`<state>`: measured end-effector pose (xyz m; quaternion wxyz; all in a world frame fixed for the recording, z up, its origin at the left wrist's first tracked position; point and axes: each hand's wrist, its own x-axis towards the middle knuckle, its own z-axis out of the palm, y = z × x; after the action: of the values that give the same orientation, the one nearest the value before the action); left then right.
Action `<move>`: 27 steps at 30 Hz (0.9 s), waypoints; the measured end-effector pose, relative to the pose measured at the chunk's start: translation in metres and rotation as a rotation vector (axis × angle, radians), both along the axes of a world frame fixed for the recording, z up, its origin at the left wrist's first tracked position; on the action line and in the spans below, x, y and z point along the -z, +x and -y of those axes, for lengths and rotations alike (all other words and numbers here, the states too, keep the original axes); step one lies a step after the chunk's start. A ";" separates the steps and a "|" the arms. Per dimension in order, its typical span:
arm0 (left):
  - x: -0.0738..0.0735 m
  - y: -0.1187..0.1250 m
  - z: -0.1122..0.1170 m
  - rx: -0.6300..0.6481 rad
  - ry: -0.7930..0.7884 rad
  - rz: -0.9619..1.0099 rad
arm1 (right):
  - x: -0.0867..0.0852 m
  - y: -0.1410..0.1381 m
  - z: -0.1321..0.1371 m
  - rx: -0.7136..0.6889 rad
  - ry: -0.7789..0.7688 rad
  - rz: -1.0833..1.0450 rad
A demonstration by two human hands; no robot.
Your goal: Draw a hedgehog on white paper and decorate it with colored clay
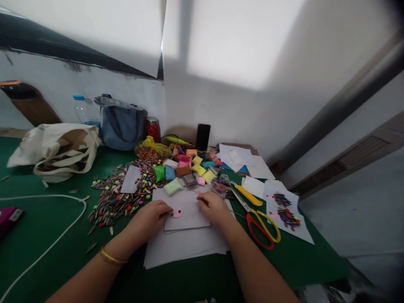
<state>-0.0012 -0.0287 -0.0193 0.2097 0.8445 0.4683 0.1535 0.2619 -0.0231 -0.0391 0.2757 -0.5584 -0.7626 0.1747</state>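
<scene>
A small white sheet point(187, 223) lies on a stack of larger papers point(176, 248) in front of me. On its left part sits a flat pink clay shape point(177, 213) with a black dot, like an animal's head with an eye. My left hand point(154, 215) rests at the sheet's left edge, fingertips closed together beside the pink tip; what they hold, if anything, is too small to make out. My right hand point(214, 208) is over the sheet's right side, thumb and fingers pinched, their contents unclear. Faint marks point(191, 209) show on the paper between the hands.
Sunflower seeds point(115, 204) mixed with coloured balls are heaped left. Behind the papers lie several clay packets point(183, 170). Scissors point(257, 223), a yellow cutter point(249, 195) and a sheet with two seed hedgehogs point(292, 231) are right. Bags point(121, 126) and a phone point(203, 136) stand behind.
</scene>
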 end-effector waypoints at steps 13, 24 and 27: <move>-0.005 0.000 0.000 0.031 -0.011 -0.051 | -0.005 -0.002 0.003 0.012 -0.006 0.003; -0.003 -0.001 0.000 0.037 -0.014 0.003 | 0.001 0.005 -0.004 0.006 -0.032 -0.003; -0.003 -0.001 0.000 -0.038 -0.032 -0.003 | 0.005 0.009 -0.007 0.001 -0.024 0.001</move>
<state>-0.0022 -0.0291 -0.0159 0.2193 0.8323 0.4868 0.1487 0.2713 -0.0164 -0.0444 0.2689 -0.5620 -0.7604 0.1834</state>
